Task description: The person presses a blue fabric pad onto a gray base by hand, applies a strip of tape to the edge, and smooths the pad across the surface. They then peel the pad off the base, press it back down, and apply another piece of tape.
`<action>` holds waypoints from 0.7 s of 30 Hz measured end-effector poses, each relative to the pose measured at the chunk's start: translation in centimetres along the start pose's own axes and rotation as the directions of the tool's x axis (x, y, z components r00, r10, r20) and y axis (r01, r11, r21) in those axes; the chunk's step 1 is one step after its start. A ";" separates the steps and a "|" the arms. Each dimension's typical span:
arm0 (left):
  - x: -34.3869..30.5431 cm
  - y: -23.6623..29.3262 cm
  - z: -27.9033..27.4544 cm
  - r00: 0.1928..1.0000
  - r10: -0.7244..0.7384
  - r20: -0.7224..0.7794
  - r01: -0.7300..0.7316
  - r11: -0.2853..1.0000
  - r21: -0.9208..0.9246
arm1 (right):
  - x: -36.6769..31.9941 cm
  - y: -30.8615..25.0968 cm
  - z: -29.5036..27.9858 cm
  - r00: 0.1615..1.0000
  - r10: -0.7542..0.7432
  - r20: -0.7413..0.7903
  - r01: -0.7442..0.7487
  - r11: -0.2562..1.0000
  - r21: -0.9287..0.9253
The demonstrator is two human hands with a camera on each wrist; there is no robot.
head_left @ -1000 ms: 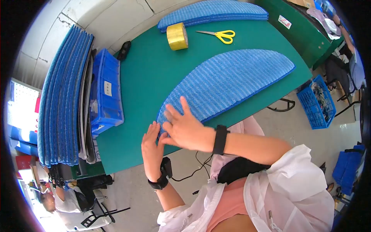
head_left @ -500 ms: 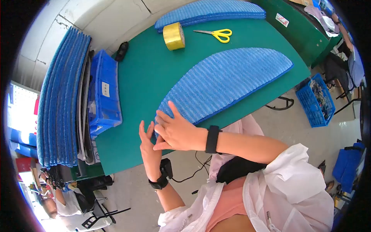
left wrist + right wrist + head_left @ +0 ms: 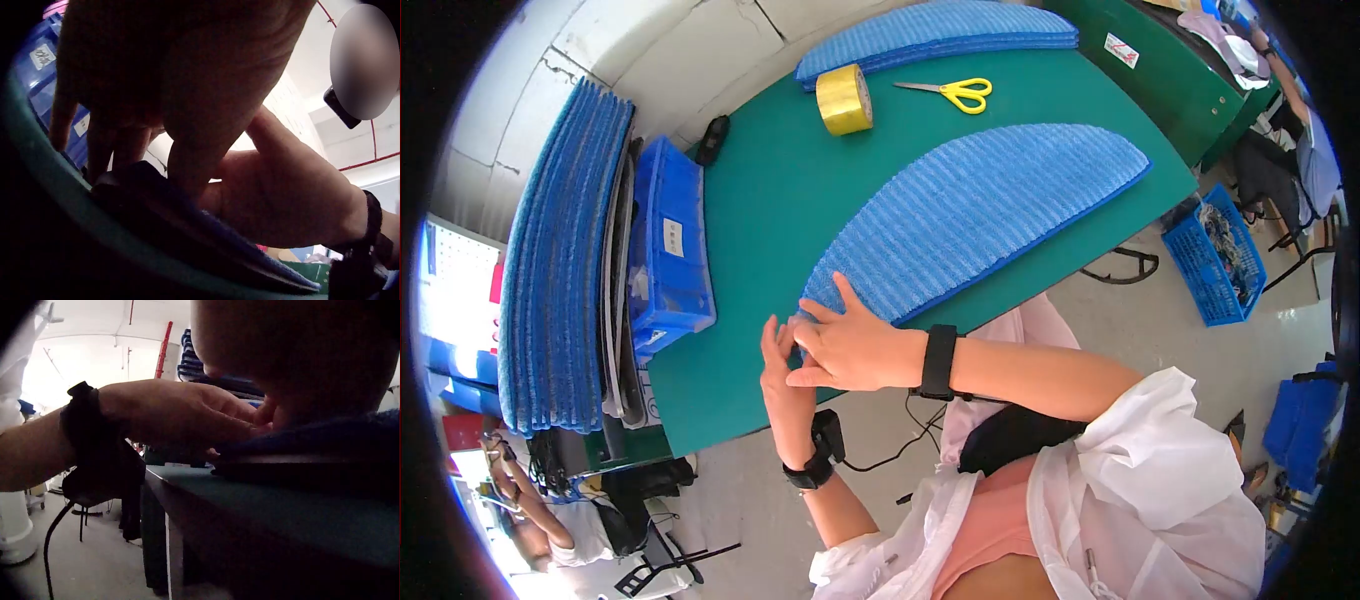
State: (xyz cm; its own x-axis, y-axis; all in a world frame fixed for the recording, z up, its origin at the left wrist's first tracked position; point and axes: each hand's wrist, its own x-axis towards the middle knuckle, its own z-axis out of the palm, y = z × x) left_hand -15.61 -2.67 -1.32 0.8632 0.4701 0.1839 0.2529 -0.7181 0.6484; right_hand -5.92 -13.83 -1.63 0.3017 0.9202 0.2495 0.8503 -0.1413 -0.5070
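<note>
A half-moon blue striped mop pad point(image 3: 990, 205) lies on the green table point(image 3: 760, 200), its narrow left end at the near edge. My left hand point(image 3: 788, 385) holds that end; in the left wrist view its thumb is on the near side and its fingers beyond the pad's edge. Over the same end, my right hand point(image 3: 855, 345) presses with fairly straight, spread fingers, its thumb crossing in front of the left hand. The two hands overlap, so the pad's tip is hidden in the head view. A dark layer point(image 3: 275, 464) shows beneath the pad in the right wrist view.
Behind the pad are a roll of yellow tape point(image 3: 844, 100) and yellow-handled scissors point(image 3: 960, 95). More blue pads point(image 3: 940, 35) lie at the back. At left stand a blue bin point(image 3: 670, 240) and a tall pad stack point(image 3: 560, 260). A blue basket point(image 3: 1215, 260) stands on the floor at right.
The right hand has shifted left and slightly down along the pad's end, its thumb now across the left hand. The left hand stays at the corner. The whole scene drifts slightly left with the head.
</note>
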 end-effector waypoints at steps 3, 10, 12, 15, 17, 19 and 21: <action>0.0 -0.6 0.4 0.999 0.010 -0.050 -0.009 1.000 0.025 | -0.3 0.7 0.9 1.000 -0.014 -0.020 0.015 0.997 0.075; 0.2 -1.0 0.2 0.997 0.075 -0.005 -0.075 0.997 -0.014 | -0.6 -0.2 0.5 0.985 -0.084 -0.148 0.072 0.993 -0.090; 0.1 -0.7 0.0 1.000 0.001 0.032 -0.001 1.000 0.004 | -0.4 0.1 0.0 0.993 -0.070 -0.098 0.061 0.994 -0.093; 0.2 -1.0 0.2 0.999 0.053 0.010 -0.053 0.997 0.058 | -0.4 0.5 0.0 0.999 -0.044 -0.026 0.042 0.997 -0.064; 0.2 -0.9 0.0 0.999 0.035 0.016 -0.036 0.998 0.059 | -0.7 0.9 0.7 0.971 -0.117 -0.206 0.105 0.992 -0.070; 0.3 -0.8 0.1 1.000 0.015 0.025 -0.017 0.998 0.061 | -0.6 1.1 0.8 0.966 -0.115 -0.233 0.093 0.990 -0.103; 0.2 -0.9 0.2 0.993 0.115 -0.016 -0.112 0.986 0.127 | -0.6 1.2 0.9 0.960 -0.114 -0.257 0.083 0.988 -0.129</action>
State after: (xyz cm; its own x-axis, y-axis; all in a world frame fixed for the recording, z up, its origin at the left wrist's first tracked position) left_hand -15.54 -2.04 -2.01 0.8797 0.3922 0.2690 0.2076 -0.8256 0.5247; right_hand -5.49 -14.20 -3.10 0.3037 0.8052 0.5093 0.9207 -0.1106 -0.3743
